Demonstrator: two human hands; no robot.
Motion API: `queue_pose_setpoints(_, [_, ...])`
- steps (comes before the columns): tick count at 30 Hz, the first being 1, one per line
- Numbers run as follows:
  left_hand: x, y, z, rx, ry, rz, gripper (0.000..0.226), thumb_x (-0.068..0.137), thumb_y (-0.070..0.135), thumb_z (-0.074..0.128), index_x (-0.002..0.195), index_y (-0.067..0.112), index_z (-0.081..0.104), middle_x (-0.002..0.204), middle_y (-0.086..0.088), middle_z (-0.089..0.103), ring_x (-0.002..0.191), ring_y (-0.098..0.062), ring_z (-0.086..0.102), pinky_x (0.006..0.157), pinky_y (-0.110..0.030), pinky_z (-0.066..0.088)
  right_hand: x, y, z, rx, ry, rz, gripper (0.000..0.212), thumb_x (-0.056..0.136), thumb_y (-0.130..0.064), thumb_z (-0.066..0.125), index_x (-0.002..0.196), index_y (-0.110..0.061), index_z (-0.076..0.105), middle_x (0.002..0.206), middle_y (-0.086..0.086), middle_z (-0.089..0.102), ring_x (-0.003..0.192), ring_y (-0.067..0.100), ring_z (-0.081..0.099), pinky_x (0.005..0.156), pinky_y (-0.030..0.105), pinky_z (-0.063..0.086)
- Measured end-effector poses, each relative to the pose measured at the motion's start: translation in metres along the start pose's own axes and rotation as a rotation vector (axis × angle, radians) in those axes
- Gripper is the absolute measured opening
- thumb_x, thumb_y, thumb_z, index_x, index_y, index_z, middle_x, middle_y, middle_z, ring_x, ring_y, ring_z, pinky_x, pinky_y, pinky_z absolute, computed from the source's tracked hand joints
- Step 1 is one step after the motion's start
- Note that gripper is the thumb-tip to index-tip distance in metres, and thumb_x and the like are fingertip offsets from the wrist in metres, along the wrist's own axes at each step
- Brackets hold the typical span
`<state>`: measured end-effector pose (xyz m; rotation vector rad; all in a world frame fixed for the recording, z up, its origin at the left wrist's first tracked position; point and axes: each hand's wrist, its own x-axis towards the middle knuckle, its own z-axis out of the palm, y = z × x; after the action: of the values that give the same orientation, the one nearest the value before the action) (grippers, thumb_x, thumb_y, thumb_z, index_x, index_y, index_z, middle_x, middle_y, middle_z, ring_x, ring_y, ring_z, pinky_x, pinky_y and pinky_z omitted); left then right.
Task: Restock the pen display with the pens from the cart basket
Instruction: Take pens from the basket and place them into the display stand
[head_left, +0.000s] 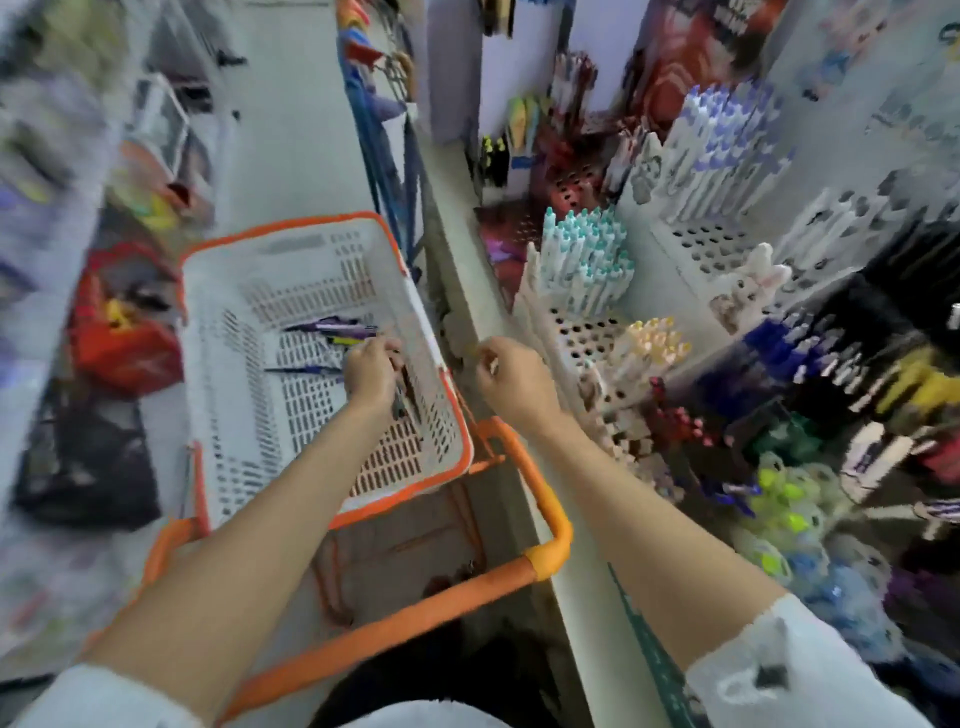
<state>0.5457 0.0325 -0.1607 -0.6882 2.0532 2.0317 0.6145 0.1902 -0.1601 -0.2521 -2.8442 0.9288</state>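
Left hand (371, 371) in basket (218, 312) by right rim, fingers clamped on pens (399, 404); right hand (511, 382) curled, grip unclear.

White shelf (470, 270) under perforated pen stands (587, 332), orange-rimmed basket (311, 249) beside it with loose pens (332, 328) inside

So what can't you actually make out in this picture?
All head view.
Left hand, in the basket: grips at least one dark pen; its back hides any others.
Right hand: curled fingers hide whether it holds anything.
Loose pens on the basket floor: too blurred to count.
Shelf across the aisle: motion blur, goods unreadable.
Pen display: cut off by the right edge.
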Motion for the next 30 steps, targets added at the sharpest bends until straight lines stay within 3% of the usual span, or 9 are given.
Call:
queue_pose_setpoints(2, [0.022,-0.010,-0.020,0.017,0.043,-0.056,0.024,0.095,0.006,0.044,0.083,0.006,0.065,0.058,-0.002,0.048,0.039,-0.012,0.033,0.041,-0.023,0.027,0.015,-0.002,0.026,-0.020,-0.089,-0.017,0.016,0.085,-0.014,0.056,0.096,-0.009,0.067,0.094,0.010,0.068,0.085,0.031,0.063,0.072,0.043,0.054])
queue_pose_setpoints(5, [0.055,-0.022,-0.040,0.003,0.096,-0.114,0.026,0.098,0.004,0.039,0.087,0.004,0.062,0.061,-0.005,0.048,0.031,-0.006,0.032,0.036,-0.020,0.025,0.038,-0.005,0.058,-0.079,-0.174,-0.059,0.034,0.087,-0.011,0.059,0.121,-0.010,0.063,0.119,0.011,0.062,0.106,0.029,0.059,0.086,0.040,0.050])
queue_pose_setpoints(11, [0.116,-0.067,-0.058,-0.011,0.136,-0.269,0.016,0.097,0.003,0.049,0.087,0.007,0.062,0.062,-0.006,0.051,0.038,-0.008,0.040,0.039,-0.021,0.028,0.069,0.003,0.114,-0.187,-0.341,-0.005,0.079,0.086,0.001,0.046,0.157,-0.015,0.014,0.164,0.008,0.012,0.147,0.029,0.020,0.115,0.051,0.028])
queue_pose_setpoints(15, [0.156,-0.101,-0.052,0.099,0.119,-0.324,0.020,0.095,0.005,0.054,0.078,0.015,0.056,0.063,-0.008,0.053,0.052,-0.018,0.043,0.054,-0.033,0.034,0.065,0.016,0.131,-0.148,-0.286,0.025,0.082,0.088,0.005,0.043,0.158,-0.019,0.010,0.166,0.002,0.008,0.106,0.030,0.054,0.078,0.035,0.044])
queue_pose_setpoints(20, [0.198,-0.136,-0.023,0.516,-0.025,-0.383,0.039,0.098,0.022,0.053,0.062,0.007,0.046,0.059,-0.013,0.041,0.047,-0.020,0.031,0.053,-0.031,0.027,0.062,0.022,0.139,-0.179,-0.233,-0.026,0.078,0.091,0.004,0.047,0.158,-0.014,0.010,0.166,0.007,0.011,0.060,0.017,0.043,0.051,0.028,0.030])
queue_pose_setpoints(22, [0.210,-0.153,-0.009,0.626,-0.126,-0.388,0.044,0.096,0.036,0.058,0.103,-0.007,0.064,0.092,-0.031,0.061,0.055,-0.028,0.051,0.052,-0.038,0.041,0.061,0.024,0.140,-0.175,-0.212,-0.042,0.077,0.090,0.004,0.048,0.158,-0.011,0.013,0.165,0.010,0.015,0.055,0.016,0.041,0.048,0.027,0.029])
queue_pose_setpoints(24, [0.221,-0.175,0.004,0.739,-0.147,-0.401,0.078,0.088,0.053,0.064,0.141,-0.002,0.045,0.135,-0.030,0.052,0.096,-0.034,0.065,0.073,-0.044,0.057,0.061,0.026,0.142,-0.173,-0.216,-0.040,0.079,0.090,0.004,0.050,0.158,-0.012,0.013,0.164,0.009,0.016,0.055,0.017,0.044,0.046,0.028,0.032])
queue_pose_setpoints(26, [0.221,-0.183,0.017,0.805,-0.106,-0.385,0.093,0.085,0.057,0.066,0.150,0.001,0.030,0.151,-0.024,0.033,0.126,-0.035,0.051,0.089,-0.041,0.055,0.061,0.026,0.141,-0.163,-0.222,-0.038,0.078,0.091,0.002,0.050,0.158,-0.011,0.014,0.164,0.009,0.016,0.057,0.017,0.046,0.048,0.028,0.032])
queue_pose_setpoints(30, [0.210,-0.184,0.040,0.870,-0.010,-0.315,0.101,0.088,0.057,0.062,0.153,-0.004,0.014,0.155,-0.023,0.023,0.140,-0.036,0.032,0.110,-0.041,0.039,0.060,0.025,0.139,-0.140,-0.225,-0.036,0.075,0.092,0.000,0.051,0.157,-0.011,0.015,0.163,0.009,0.019,0.060,0.016,0.045,0.050,0.025,0.030])
